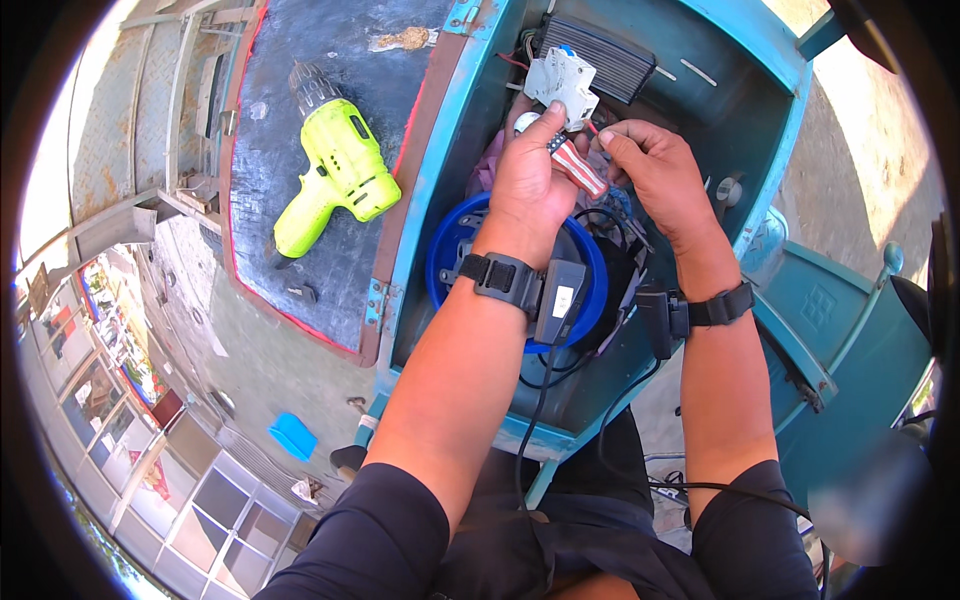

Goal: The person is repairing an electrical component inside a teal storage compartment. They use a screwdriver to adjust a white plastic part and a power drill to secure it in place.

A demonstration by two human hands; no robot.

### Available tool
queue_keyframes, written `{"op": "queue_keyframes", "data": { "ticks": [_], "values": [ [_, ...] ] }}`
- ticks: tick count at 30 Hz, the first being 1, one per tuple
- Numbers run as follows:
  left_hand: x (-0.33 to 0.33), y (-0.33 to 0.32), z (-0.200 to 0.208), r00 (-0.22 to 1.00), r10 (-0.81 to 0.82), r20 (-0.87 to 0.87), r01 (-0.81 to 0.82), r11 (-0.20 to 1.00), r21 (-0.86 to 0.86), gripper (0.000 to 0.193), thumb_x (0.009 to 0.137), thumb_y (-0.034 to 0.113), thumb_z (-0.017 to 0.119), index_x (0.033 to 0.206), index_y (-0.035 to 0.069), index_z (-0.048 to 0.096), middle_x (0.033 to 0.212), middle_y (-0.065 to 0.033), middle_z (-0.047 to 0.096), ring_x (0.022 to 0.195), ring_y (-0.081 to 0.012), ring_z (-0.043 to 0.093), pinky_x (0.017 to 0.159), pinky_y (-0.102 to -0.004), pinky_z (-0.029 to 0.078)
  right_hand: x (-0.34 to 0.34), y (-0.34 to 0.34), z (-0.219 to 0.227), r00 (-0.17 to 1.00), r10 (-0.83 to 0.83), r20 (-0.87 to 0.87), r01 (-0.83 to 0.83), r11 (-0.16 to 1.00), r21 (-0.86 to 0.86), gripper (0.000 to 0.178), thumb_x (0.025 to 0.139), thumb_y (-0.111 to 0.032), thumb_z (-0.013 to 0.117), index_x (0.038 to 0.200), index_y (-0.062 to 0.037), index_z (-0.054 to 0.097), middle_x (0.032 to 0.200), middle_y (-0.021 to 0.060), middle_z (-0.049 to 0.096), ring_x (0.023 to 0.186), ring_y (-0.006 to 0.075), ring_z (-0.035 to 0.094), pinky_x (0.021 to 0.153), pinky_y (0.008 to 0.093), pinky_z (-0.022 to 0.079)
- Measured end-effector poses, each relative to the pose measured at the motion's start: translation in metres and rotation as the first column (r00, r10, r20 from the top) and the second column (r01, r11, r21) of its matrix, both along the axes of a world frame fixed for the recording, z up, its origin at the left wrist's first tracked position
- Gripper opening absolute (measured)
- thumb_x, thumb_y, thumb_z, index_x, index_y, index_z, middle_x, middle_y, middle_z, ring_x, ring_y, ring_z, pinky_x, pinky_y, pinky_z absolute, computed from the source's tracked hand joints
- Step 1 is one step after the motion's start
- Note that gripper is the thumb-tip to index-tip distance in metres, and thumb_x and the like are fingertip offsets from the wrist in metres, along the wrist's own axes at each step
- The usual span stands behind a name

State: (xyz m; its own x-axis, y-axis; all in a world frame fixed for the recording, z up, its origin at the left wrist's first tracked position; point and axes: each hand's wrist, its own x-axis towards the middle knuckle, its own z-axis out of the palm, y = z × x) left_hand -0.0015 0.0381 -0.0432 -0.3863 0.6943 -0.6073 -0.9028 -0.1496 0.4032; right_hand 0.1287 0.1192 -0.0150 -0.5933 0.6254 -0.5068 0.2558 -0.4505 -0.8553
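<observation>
My left hand (528, 185) is closed around a white circuit breaker (560, 84), with the thumb resting on its lower end. Beneath the breaker, against the same hand, lies a rounded object with red and white stripes and a starred blue band (583, 172); its kind is not clear. My right hand (652, 160) is close by on the right. Its thumb and forefinger pinch a thin red wire (593, 128) at the breaker's lower edge. The right hand's other fingers are curled and partly hidden. Both hands are over the open teal metal box (775, 130).
A black finned module (600, 60) sits at the box's far end. Under my left forearm is a blue round container (437, 262), with cables beside it. A yellow-green cordless drill (342, 170) lies on the dark lid (265, 215) at left. Cables hang from both wrist-worn devices.
</observation>
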Motion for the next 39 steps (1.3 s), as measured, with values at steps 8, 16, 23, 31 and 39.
{"op": "queue_keyframes", "data": {
  "ticks": [8, 16, 23, 31, 39],
  "values": [
    [0.004, 0.0, -0.005, 1.0, -0.009, -0.006, 0.009, 1.0, 0.015, 0.042, 0.102, 0.01, 0.058, 0.143, 0.014, 0.05, 0.121, -0.0089, 0.065, 0.102, -0.024, 0.065, 0.088, -0.0399, 0.056, -0.006, -0.001, 0.001, 0.997, -0.066, 0.033, 0.067, 0.998, -0.005, 0.021, 0.095, -0.017, 0.064, 0.094, 0.0018, 0.074, 0.082, 0.0025, 0.071, 0.065, 0.0072, 0.057, 0.062, 0.0249, 0.047],
    [0.006, 0.001, -0.01, 1.0, -0.007, -0.015, 0.007, 1.0, 0.029, 0.05, 0.098, 0.008, 0.065, 0.145, 0.015, 0.049, 0.12, -0.008, 0.066, 0.097, -0.0216, 0.066, 0.077, -0.0355, 0.055, -0.01, -0.003, 0.003, 0.993, -0.068, 0.1, 0.067, 0.998, 0.008, 0.028, 0.098, -0.026, 0.064, 0.09, -0.0001, 0.072, 0.066, 0.0015, 0.059, 0.058, 0.009, 0.052, 0.058, 0.026, 0.043],
    [0.006, 0.005, -0.004, 1.0, 0.001, 0.005, -0.001, 0.999, 0.053, 0.046, 0.101, 0.01, 0.062, 0.144, 0.013, 0.048, 0.122, -0.0106, 0.065, 0.1, -0.0248, 0.067, 0.083, -0.04, 0.058, -0.013, -0.001, 0.0, 0.992, -0.091, 0.091, 0.09, 0.996, 0.018, 0.028, 0.093, -0.022, 0.064, 0.086, 0.002, 0.075, 0.074, 0.0046, 0.069, 0.06, 0.0093, 0.055, 0.057, 0.0282, 0.046],
    [0.006, 0.006, -0.004, 1.0, 0.014, 0.007, -0.015, 0.999, 0.035, 0.043, 0.101, 0.009, 0.061, 0.143, 0.012, 0.048, 0.124, -0.0106, 0.065, 0.106, -0.0253, 0.066, 0.089, -0.0409, 0.057, -0.019, -0.003, 0.001, 0.976, -0.053, 0.211, -0.019, 0.944, 0.328, 0.029, 0.095, -0.025, 0.062, 0.086, -0.0004, 0.075, 0.073, 0.0149, 0.07, 0.064, 0.023, 0.065, 0.064, 0.037, 0.051],
    [0.007, 0.003, -0.007, 1.0, -0.01, -0.029, 0.012, 0.998, 0.066, 0.044, 0.101, 0.009, 0.063, 0.142, 0.011, 0.049, 0.122, -0.01, 0.065, 0.104, -0.0234, 0.066, 0.085, -0.0379, 0.056, -0.024, -0.003, -0.001, 0.971, -0.029, 0.237, -0.046, 0.951, 0.305, 0.029, 0.096, -0.026, 0.064, 0.089, 0.0007, 0.074, 0.07, 0.0137, 0.069, 0.064, 0.0228, 0.065, 0.063, 0.0378, 0.051]
  ]
}}
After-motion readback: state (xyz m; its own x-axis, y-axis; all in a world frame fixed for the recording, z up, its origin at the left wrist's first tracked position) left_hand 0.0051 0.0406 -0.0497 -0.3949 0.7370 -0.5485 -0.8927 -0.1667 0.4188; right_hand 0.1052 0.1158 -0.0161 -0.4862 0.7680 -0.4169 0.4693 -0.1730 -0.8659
